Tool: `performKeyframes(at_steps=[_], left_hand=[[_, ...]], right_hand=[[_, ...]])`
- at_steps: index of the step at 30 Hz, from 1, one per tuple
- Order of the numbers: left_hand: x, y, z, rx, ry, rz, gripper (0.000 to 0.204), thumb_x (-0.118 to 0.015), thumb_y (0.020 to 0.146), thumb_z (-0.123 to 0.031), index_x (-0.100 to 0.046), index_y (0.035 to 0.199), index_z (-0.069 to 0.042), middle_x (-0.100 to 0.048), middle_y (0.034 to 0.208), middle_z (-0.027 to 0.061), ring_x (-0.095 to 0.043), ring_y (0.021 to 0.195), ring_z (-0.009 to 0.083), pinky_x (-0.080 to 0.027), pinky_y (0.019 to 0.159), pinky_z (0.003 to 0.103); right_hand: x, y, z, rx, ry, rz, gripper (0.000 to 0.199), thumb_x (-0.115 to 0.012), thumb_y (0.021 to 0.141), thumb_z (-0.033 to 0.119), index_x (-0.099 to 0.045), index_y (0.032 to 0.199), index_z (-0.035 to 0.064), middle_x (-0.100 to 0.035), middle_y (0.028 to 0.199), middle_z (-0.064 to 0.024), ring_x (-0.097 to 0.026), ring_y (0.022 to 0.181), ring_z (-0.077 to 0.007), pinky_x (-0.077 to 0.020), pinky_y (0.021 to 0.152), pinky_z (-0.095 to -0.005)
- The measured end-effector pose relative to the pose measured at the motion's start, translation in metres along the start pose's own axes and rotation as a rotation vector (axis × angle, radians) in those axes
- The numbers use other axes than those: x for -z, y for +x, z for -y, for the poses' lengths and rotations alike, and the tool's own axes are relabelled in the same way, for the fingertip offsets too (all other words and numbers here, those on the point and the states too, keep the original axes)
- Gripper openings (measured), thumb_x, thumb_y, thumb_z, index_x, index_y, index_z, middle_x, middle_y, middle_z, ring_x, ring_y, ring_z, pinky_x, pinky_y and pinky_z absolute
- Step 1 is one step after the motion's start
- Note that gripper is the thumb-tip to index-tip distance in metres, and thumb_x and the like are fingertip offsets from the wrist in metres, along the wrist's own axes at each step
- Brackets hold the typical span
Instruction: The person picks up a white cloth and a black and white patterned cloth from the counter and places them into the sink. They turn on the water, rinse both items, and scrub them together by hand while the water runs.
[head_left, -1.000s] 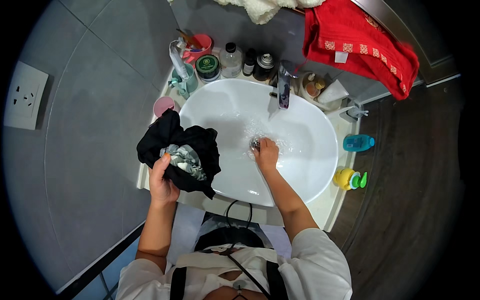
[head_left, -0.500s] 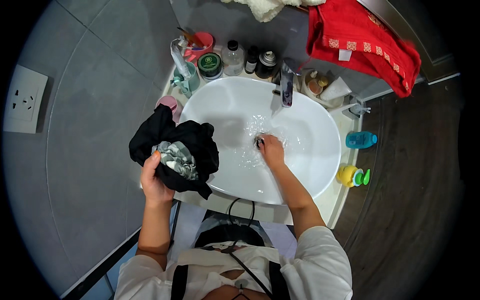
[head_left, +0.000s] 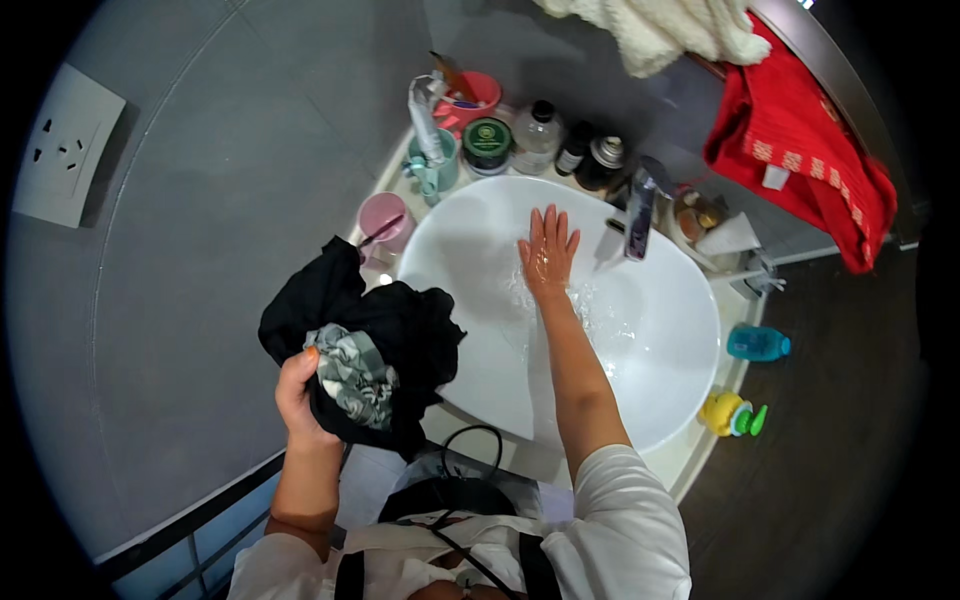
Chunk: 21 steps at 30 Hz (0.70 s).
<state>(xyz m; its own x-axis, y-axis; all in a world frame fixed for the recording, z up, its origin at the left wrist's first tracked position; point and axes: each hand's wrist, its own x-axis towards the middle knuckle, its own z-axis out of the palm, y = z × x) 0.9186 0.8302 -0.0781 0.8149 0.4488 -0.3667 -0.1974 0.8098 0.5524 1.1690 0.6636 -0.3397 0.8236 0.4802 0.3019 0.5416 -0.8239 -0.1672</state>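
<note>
My left hand (head_left: 303, 397) is closed on a bunched black garment (head_left: 415, 335) with a crumpled grey-and-white patterned cloth (head_left: 352, 375) folded into its middle. This bundle hangs over the left rim of the white washbasin (head_left: 470, 250). My right hand (head_left: 549, 252) is wet, fingers spread, and reaches over the far inner wall of the basin, holding nothing. Water glistens in the bowl beneath and beside my right wrist. The chrome faucet (head_left: 640, 215) stands just right of that hand.
Along the back ledge stand a pink cup (head_left: 387, 222), a teal cup (head_left: 445, 165), a green-lidded jar (head_left: 487, 145) and several bottles. On the right edge are a blue bottle (head_left: 758, 343) and a yellow pump bottle (head_left: 728, 414). A red towel (head_left: 800, 150) hangs at upper right.
My right hand has moved from the drain at the bowl's bottom toward the far wall, its fingers now spread. The view has turned. My left hand keeps hold of the bundle.
</note>
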Motion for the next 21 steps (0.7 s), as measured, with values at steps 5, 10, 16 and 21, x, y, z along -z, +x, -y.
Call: performKeyframes(at_steps=[5,10,16,21], left_hand=[[0.004,-0.002,-0.006,-0.072,0.003,-0.03,0.028,-0.048,0.077,-0.025,-0.06,0.081,0.0,-0.062,0.076,0.0091,-0.06,0.067,0.0208,-0.05,0.062,0.031],[0.019,-0.008,-0.013,-0.1,0.071,-0.041,0.03,-0.047,0.077,-0.026,-0.059,0.084,0.001,-0.062,0.078,0.0107,-0.06,0.069,0.022,-0.05,0.064,0.032],[0.024,-0.008,-0.011,-0.06,0.05,-0.093,0.03,-0.048,0.077,-0.026,-0.059,0.087,0.0,-0.063,0.082,0.0117,-0.06,0.071,0.0237,-0.05,0.065,0.035],[0.007,-0.01,-0.003,-0.117,0.104,0.039,0.026,-0.049,0.079,-0.023,-0.059,0.089,-0.001,-0.061,0.086,0.0092,-0.059,0.08,0.0215,-0.048,0.073,0.034]], right_hand=[[-0.03,0.044,0.086,-0.18,0.314,-0.339,0.069,-0.057,0.077,0.023,-0.025,0.133,0.0004,-0.015,0.141,-0.023,-0.015,0.129,-0.039,-0.0129,0.102,-0.0545],[-0.017,0.023,0.143,-0.09,0.616,-0.154,0.061,-0.044,0.083,0.026,-0.023,0.134,0.0007,-0.016,0.141,-0.0225,-0.014,0.13,-0.039,-0.0132,0.103,-0.0516],[-0.023,-0.033,0.155,0.203,0.612,0.116,0.058,-0.043,0.085,0.024,-0.022,0.135,0.0024,-0.017,0.141,-0.0194,-0.017,0.13,-0.0374,-0.0185,0.101,-0.0496],[0.011,-0.09,0.125,0.313,0.776,0.574,0.053,-0.039,0.086,0.026,-0.028,0.132,0.0036,-0.023,0.138,-0.0196,-0.025,0.127,-0.0361,-0.0247,0.101,-0.0446]])
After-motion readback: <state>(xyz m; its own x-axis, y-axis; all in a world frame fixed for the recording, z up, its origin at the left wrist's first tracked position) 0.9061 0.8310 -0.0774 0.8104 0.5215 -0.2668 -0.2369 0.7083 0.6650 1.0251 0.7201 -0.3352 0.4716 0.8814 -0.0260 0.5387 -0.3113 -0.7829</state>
